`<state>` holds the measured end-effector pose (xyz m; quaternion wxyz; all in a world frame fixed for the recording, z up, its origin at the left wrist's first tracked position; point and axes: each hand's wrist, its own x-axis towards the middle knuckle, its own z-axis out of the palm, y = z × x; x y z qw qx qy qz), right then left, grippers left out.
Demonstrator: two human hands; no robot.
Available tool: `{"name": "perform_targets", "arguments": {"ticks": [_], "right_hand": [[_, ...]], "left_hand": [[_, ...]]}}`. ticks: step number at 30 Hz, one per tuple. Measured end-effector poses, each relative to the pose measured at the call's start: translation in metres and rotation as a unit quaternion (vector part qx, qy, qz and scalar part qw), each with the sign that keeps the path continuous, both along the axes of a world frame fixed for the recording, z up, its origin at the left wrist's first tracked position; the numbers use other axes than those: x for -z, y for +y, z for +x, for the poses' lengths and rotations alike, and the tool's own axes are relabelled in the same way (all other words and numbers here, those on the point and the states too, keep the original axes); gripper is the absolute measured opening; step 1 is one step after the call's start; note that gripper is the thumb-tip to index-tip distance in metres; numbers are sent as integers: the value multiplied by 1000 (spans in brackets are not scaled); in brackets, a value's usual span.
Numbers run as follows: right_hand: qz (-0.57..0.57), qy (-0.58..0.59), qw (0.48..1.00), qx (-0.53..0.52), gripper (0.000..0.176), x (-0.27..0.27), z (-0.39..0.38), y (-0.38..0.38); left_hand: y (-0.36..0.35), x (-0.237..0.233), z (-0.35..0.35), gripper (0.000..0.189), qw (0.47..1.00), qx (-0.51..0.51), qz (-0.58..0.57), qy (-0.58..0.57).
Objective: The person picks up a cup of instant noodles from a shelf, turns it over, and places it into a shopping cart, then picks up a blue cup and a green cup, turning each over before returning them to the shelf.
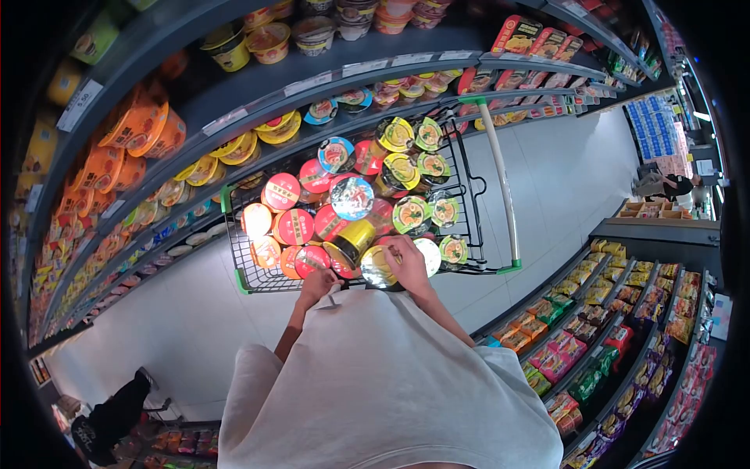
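A shopping cart [248, 275] of black wire with green corners stands in front of me, filled with instant noodle cups under red, blue, yellow and green lids. My right hand [409, 267] has its fingers curled at the edge of a yellow-lidded noodle cup [376, 268] near the cart's close side. Beside it, a yellow and black noodle cup [355, 237] lies tipped on its side over the others. My left hand [316, 286] is closed at the near rim, by my shirt hem and below a red-lidded cup [312, 260]; what its fingers grip is hidden.
Shelves of noodle cups and bowls [160, 129] curve along the far side, close to the cart. The cart's handle [500, 180] is at the right. Racks of packaged noodles [578, 336] stand at lower right. People in dark clothes are at lower left [113, 418] and far right.
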<state>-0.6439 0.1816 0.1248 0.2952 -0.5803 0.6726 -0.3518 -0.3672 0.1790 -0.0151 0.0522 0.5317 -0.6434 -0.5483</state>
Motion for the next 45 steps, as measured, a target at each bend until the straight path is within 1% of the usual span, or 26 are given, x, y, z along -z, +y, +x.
{"name": "perform_targets", "arguments": {"ticks": [1, 2, 5, 8, 11, 13, 14, 17, 18, 21, 24, 27, 28, 31, 32, 35, 36, 39, 41, 43, 45], "right_hand": [[9, -17, 1000, 2, 16, 0, -9, -1], [17, 0, 1000, 2, 16, -1, -18, -3], [-24, 30, 999, 1, 16, -2, -42, -9], [-34, 19, 999, 11, 16, 20, -64, -12], [-38, -13, 999, 35, 16, 19, -79, -17], [-55, -36, 996, 52, 15, 15, -89, -21], [-41, -23, 997, 58, 16, 23, -98, -23], [-81, 9, 989, 126, 16, 23, -119, -27], [-97, 35, 986, 132, 15, 29, -132, -28], [-159, 91, 963, 197, 16, 21, -158, -31], [-181, 171, 937, 246, 24, 6, -177, -33], [-135, 188, 932, 279, 35, 25, -197, -31], [-114, 192, 934, 278, 42, 32, -202, -29], [-16, 114, 951, 288, 42, 57, -207, -20], [-48, 143, 953, 262, 38, 70, -209, -17], [89, 164, 956, 226, 36, 65, -211, -15], [41, 177, 954, 239, 33, 68, -210, -15], [76, 175, 962, 198, 33, 90, -233, -14], [92, 83, 971, 203, 39, 103, -242, -13], [106, -34, 972, 208, 41, 99, -240, -15], [131, -47, 969, 202, 43, 93, -240, -18]], "left_hand": [[2, 0, -4, 30, 1000, -12, -9, 0], [0, 0, -7, 27, 999, 4, -31, -12], [-1, -21, -17, 27, 997, -41, -4, -59], [-2, -31, -18, 28, 994, -31, -11, -106], [7, -13, -16, 31, 992, -47, -1, -116], [17, -11, -21, 31, 984, -119, -17, -132], [22, -9, -24, 31, 978, -153, -26, -139], [34, 0, -31, 32, 962, -237, -41, -132], [35, 1, -34, 34, 958, -244, -48, -141], [36, 2, -36, 35, 954, -249, -53, -157], [38, 7, -35, 35, 952, -264, -79, -133], [39, 13, -35, 35, 946, -275, -98, -139], [38, 13, -36, 34, 945, -274, -94, -151], [38, 11, -38, 34, 942, -289, -88, -145], [38, 9, -39, 35, 944, -287, -82, -143], [37, 11, -40, 33, 943, -311, -53, -108], [35, 11, -41, 32, 943, -313, -59, -95], [35, 9, -44, 29, 945, -314, -64, -69], [35, 18, -43, 27, 947, -309, -53, -69], [37, 19, -44, 26, 944, -317, -58, -69], [33, 16, -44, 26, 946, -309, -67, -77]]}}
